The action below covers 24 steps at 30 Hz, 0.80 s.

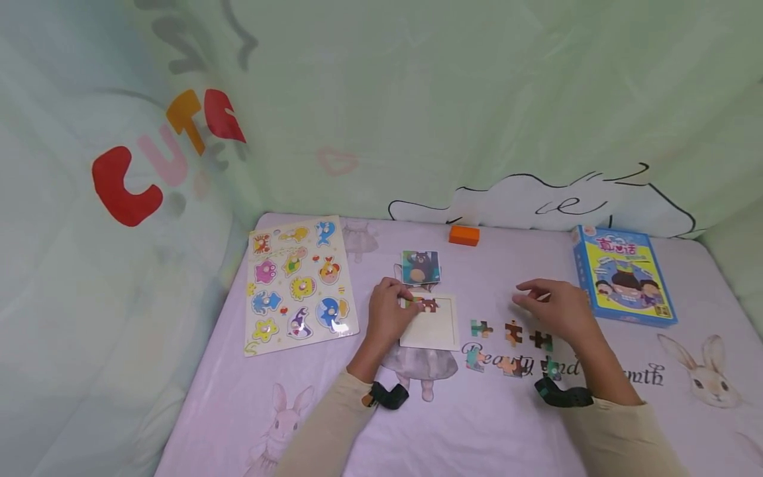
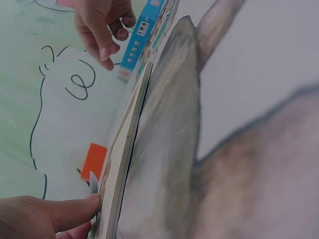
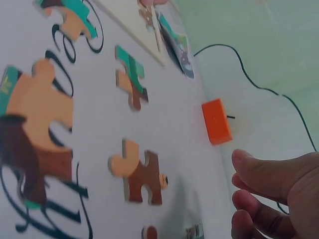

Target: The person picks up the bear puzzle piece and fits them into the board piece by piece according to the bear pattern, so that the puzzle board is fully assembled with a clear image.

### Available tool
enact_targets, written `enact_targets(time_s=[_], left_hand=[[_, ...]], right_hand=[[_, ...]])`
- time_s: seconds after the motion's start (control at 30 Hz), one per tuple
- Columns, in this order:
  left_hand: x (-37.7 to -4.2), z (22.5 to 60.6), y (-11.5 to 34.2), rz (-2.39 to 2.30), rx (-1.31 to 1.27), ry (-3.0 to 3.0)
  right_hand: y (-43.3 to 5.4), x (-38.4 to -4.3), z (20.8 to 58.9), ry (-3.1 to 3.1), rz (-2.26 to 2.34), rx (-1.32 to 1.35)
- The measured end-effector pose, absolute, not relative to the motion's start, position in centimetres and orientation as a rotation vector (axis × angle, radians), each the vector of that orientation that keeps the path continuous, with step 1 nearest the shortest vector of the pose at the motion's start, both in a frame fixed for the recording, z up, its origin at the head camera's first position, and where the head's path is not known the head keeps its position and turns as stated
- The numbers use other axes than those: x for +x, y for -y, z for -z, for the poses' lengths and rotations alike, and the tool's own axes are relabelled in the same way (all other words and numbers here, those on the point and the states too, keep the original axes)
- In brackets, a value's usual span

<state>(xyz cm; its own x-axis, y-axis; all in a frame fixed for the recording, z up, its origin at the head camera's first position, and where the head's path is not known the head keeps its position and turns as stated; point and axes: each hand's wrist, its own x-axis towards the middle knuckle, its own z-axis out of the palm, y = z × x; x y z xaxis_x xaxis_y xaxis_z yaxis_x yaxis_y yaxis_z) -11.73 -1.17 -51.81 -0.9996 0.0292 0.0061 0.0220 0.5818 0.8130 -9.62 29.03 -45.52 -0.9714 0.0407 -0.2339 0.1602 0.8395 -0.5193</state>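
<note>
My left hand (image 1: 390, 311) is over the upper left of a square wooden puzzle tray (image 1: 429, 334). Its thumb and fingers pinch a small jigsaw piece (image 1: 412, 302) at the tray's corner, mostly covered by the fingertips. Beside it, a brown jigsaw piece (image 1: 428, 305) lies in the tray. Loosely curled and holding nothing, my right hand (image 1: 557, 308) hovers above the cloth, right of the tray. Below and left of it lie several loose jigsaw pieces (image 1: 513, 333) in two rows, brown, tan and green. A bear picture card (image 1: 420, 267) lies just behind the tray.
A sea-animal peg board (image 1: 301, 285) lies at the left. An orange block (image 1: 464, 235) is near the back edge. At the right lies a blue and yellow box (image 1: 626, 275). Printed cloth covers the table, and a green curtain (image 1: 447, 99) hangs behind.
</note>
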Motion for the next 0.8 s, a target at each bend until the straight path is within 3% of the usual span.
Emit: enact_targets(time_s=[0.8], left_hand=[[-11.8,51.6,1.3,-1.426,0.077,-2.813]], right_hand=[[-31.7,-9.0,47.4,-2.803,0.783,0.337]])
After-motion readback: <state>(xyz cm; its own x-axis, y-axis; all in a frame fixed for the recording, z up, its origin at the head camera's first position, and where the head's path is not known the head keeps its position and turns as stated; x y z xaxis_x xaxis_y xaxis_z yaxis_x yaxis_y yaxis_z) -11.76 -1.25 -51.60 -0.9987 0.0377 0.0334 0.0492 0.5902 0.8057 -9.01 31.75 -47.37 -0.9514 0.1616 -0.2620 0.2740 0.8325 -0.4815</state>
